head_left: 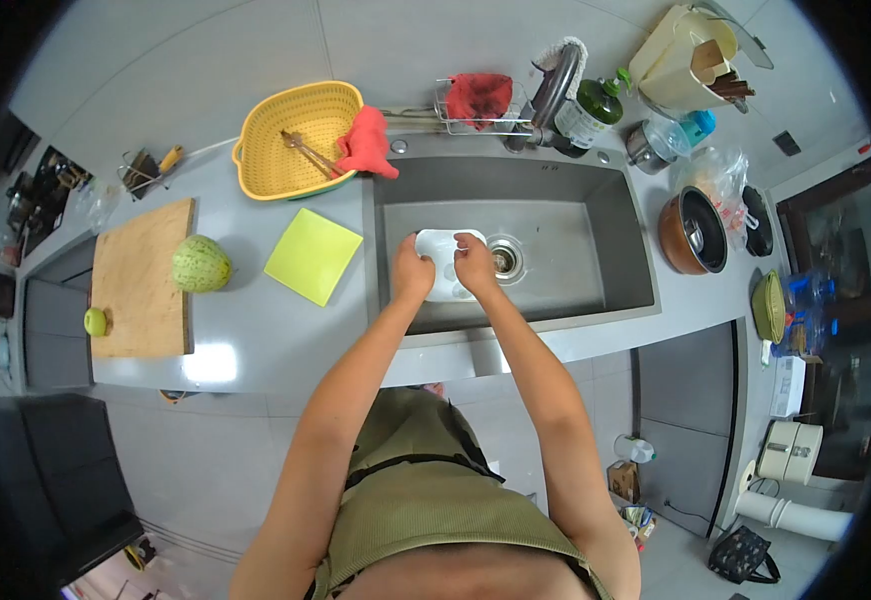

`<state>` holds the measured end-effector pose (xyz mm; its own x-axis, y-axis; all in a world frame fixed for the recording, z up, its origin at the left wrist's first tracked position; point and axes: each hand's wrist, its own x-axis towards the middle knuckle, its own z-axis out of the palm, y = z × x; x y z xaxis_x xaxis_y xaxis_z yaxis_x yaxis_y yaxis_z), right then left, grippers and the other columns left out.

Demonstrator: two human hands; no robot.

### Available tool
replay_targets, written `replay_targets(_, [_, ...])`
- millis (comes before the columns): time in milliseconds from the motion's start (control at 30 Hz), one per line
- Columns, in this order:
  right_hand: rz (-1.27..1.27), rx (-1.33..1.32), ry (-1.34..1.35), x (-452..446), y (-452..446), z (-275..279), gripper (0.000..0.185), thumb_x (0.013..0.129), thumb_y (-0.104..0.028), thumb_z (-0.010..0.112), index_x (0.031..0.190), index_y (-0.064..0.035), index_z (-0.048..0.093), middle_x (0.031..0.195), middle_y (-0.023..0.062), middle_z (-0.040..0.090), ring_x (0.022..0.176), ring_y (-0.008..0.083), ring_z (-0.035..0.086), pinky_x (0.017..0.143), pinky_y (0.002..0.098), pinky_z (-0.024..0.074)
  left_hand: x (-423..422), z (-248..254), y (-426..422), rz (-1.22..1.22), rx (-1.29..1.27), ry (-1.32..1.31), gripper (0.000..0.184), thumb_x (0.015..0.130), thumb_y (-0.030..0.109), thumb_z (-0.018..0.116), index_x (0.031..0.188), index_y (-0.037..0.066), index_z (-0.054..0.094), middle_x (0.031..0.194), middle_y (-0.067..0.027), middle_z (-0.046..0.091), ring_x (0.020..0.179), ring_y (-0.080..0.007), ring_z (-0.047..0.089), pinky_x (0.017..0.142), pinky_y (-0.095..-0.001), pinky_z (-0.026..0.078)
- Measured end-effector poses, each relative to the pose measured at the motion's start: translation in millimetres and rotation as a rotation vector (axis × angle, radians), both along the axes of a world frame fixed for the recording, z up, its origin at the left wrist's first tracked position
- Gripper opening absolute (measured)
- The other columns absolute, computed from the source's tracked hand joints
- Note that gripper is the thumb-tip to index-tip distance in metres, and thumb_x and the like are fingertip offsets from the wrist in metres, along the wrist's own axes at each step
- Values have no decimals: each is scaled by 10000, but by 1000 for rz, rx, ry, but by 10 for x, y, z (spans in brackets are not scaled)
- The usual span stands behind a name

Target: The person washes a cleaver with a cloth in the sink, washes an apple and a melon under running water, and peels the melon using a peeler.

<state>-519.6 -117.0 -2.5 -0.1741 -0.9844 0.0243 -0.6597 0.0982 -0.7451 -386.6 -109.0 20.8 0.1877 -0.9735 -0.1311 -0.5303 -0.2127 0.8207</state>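
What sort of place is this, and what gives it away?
Most likely a home kitchen: a steel sink set in the counter, a wooden cutting board with a round green melon, and a yellow colander.

A white, rectangular, rounded-corner dish-like piece point(445, 262) is held over or in the grey metal rectangular sink point(568, 235), broad face up, just left of the round metal drain point(505, 261); contact with the sink floor is unclear.

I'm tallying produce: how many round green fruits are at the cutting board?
2 in view: the melon at the edge of the cutting board nearest the sink, and a small green fruit at the opposite edge. I see no sign of others hidden.
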Motion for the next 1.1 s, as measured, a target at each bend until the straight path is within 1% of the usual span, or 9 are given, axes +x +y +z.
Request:
replay_targets(300, [189,-48,-35,833,-75,352,291,799,-35,548,1086,-31,597,1048,170,625,927,293,620,818,371,492,761,152,60,131,-294,-5,419,764,33,553,1182,6,528,1159,-183,572,1085,-351,524,932,-414,414])
replay_targets(333, [217,-77,-31,991,-104,385,286,800,-37,552,1083,-27,595,1052,171,622,932,300,617,823,373,489,930,193,78,154,-271,6,458,749,23,563,1202,-1,497,1181,-186,541,1102,-367,491,952,-432,386])
replay_targets(467, [312,-148,59,1586,-237,450,289,802,-59,549,1086,-18,587,1074,171,605,990,354,564,861,416,456,1515,280,229,457,-374,-259,541,737,-7,559,1250,-39,392,1226,-221,443,1160,-397,394,997,-477,310])
replay_targets(567, [342,-127,215,1904,-310,422,307,791,-79,556,1091,-19,581,1061,175,596,977,354,550,847,433,451,1825,51,259,634,-265,-195,535,736,-27,540,1247,-56,382,1199,-245,453,1137,-399,409,986,-477,320])
replay_targets(667, [286,-112,312,2065,-369,333,273,785,-103,565,1041,-12,596,1002,183,603,937,339,562,815,431,463,2096,-218,229,473,-116,229,478,737,-44,517,1203,-69,412,1170,-261,461,1111,-403,426,962,-460,338])
replay_targets(767, [214,-127,311,2090,-424,233,232,780,-88,568,997,-21,616,1002,180,604,932,339,563,807,426,467,2156,-97,217,455,-57,411,380,748,-47,489,1126,-78,459,1108,-264,489,1067,-405,447,930,-440,355])
replay_targets(867, [183,-32,248,2046,-399,219,226,774,-65,569,989,-35,632,989,179,605,918,338,573,799,423,471,2172,-132,205,508,-41,422,293,760,-50,466,1051,-64,496,1050,-237,520,1026,-394,467,905,-426,363])
replay_targets(967, [138,-89,118,1975,-286,232,218,790,-51,555,990,-13,633,964,200,623,879,365,597,787,416,475,2162,-32,275,479,-113,380,267,773,-50,452,1036,-49,498,1036,-217,522,1031,-380,456,904,-432,361])
replay_targets(1100, [104,-67,-92,1755,-212,294,171,786,-30,603,956,-13,610,938,156,615,856,308,601,746,395,470,2001,353,406,375,-214,249,374,781,-75,431,1153,-36,445,1069,-203,494,1069,-362,433,922,-424,362])
